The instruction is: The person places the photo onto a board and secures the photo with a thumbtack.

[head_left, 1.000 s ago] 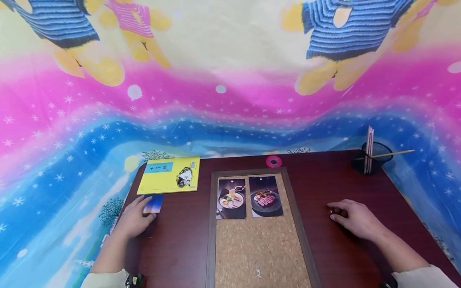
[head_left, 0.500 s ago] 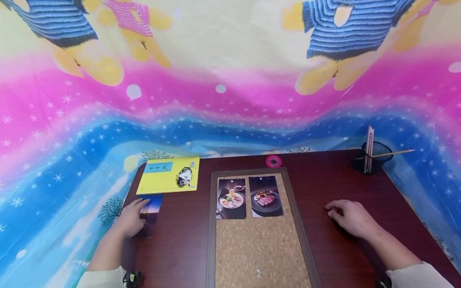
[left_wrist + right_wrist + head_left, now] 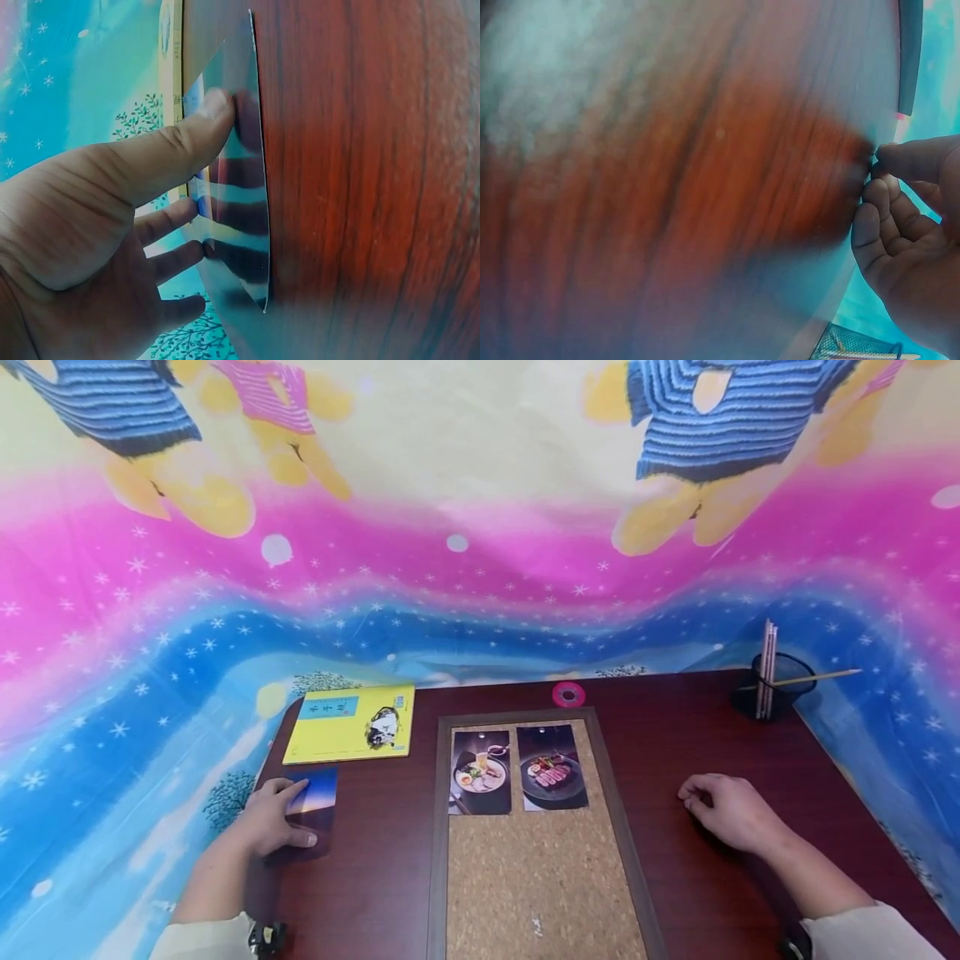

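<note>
A photo card (image 3: pixel 322 787) with a blue-to-orange sky and dark lower part lies on the table at the left. My left hand (image 3: pixel 270 821) rests on it, index fingertip near its middle and thumb towards its lower part. In the left wrist view, the thumb (image 3: pixel 176 142) lies over the glossy card (image 3: pixel 238 127) and the other fingers are spread at its far edge. My right hand (image 3: pixel 731 810) rests on the table right of the corkboard (image 3: pixel 540 877), fingers loosely bent, fingertips down on the wood, no object visible in them.
Two food photos, a noodle bowl (image 3: pixel 480 777) and sliced meat (image 3: pixel 551 772), are pinned on the corkboard's upper part. A yellow book (image 3: pixel 330 739) lies at the back left. A pink tape roll (image 3: pixel 568 695) and a mesh pencil cup (image 3: pixel 780 693) stand farther back.
My left hand has shifted slightly down and left; its thumb swung in, then out again over the card, uncovering more of it. My right hand's fingers closed in slightly.
</note>
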`<state>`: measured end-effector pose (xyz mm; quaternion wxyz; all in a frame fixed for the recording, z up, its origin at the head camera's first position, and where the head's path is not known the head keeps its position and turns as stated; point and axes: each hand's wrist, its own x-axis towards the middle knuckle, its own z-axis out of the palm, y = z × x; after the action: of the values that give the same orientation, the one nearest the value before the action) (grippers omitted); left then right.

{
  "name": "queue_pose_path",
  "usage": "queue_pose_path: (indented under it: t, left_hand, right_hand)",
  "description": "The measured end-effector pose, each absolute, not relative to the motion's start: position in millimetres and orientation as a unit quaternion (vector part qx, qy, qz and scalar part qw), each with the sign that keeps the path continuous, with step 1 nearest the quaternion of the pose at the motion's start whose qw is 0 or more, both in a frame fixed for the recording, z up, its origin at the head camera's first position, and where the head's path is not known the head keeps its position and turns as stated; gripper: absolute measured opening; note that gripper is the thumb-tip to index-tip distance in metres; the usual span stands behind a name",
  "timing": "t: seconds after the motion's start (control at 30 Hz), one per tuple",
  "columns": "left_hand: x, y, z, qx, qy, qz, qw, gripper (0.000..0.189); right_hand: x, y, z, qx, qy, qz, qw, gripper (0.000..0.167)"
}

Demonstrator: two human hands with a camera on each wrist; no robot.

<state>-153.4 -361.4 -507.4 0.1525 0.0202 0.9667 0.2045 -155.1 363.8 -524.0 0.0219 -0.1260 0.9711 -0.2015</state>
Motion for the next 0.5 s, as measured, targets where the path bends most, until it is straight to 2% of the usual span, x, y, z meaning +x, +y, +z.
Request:
queue_pose_path:
  t: [0.4,0.5]
  left_hand:
    - [-153.9,-365.6,-515.4,0.03,0.967,0.192,0.166,0.14]
    - [-153.3,-364.2,-514.4,0.025,0.967,0.192,0.168,0.143]
  right_hand:
    - [-156.1,363.3,-523.4,-0.118,0.971,-0.207,0.032,0.008]
    - [-155.4,363.2,-523.4,-0.115,0.971,-0.209,0.033,0.008]
